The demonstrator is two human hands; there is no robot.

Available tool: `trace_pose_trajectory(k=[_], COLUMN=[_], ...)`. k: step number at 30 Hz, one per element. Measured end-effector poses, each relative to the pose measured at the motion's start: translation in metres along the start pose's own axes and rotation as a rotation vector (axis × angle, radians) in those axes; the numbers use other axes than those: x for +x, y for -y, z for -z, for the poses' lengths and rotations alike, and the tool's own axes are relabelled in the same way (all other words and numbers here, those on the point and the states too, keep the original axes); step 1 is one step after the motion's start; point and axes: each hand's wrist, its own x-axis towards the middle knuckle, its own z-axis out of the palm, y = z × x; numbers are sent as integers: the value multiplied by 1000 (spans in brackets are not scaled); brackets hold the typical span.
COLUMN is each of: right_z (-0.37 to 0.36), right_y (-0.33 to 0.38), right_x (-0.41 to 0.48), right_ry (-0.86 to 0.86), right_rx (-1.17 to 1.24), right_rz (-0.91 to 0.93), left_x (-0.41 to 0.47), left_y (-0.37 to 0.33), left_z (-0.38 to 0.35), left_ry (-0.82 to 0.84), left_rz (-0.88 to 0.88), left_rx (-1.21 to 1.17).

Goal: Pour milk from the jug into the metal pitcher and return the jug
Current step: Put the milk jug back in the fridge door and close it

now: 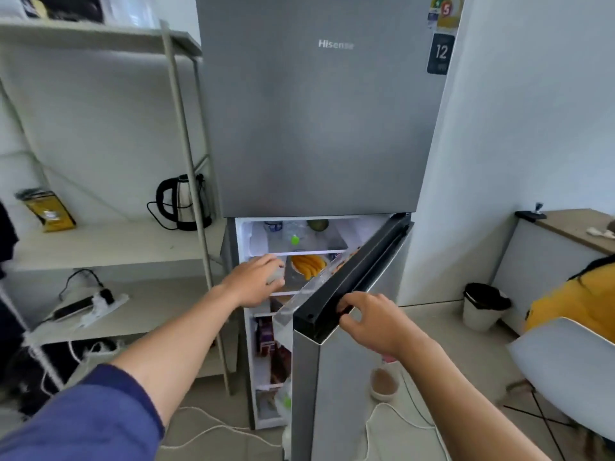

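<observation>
The grey fridge (319,128) has its lower door (336,377) swung partly open toward me. My left hand (253,281) reaches onto the middle shelf inside, fingers curled around a pale, whitish object (276,276) that looks like the milk jug; most of it is hidden by my hand. My right hand (369,322) grips the black top edge of the open door. No metal pitcher shows in this view.
A bowl of yellow fruit (309,264) sits beside my left hand on the same shelf. A shelf rack at left holds a kettle (181,201), a yellow bag (50,211) and a power strip (90,307). Cables cross the floor. A bin (482,304), white chair (565,361) and a person in yellow (582,301) are at right.
</observation>
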Motion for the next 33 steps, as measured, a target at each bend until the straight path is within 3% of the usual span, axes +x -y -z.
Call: trace_pose_trajectory(k=[8, 20, 28, 33], right_z=[-28, -73, -102, -119], right_y=[17, 33, 40, 49], right_x=[83, 215, 287, 320], right_ry=[-15, -96, -284, -475], right_rx=[-40, -4, 14, 14], right_rz=[235, 305, 287, 206], left_x=[64, 164, 196, 200], left_y=[39, 102, 129, 133], left_z=[69, 99, 81, 75], left_ry=[-174, -578, -862, -946], left_rz=[-90, -316, -430, -465], left_rx=[293, 668, 803, 782])
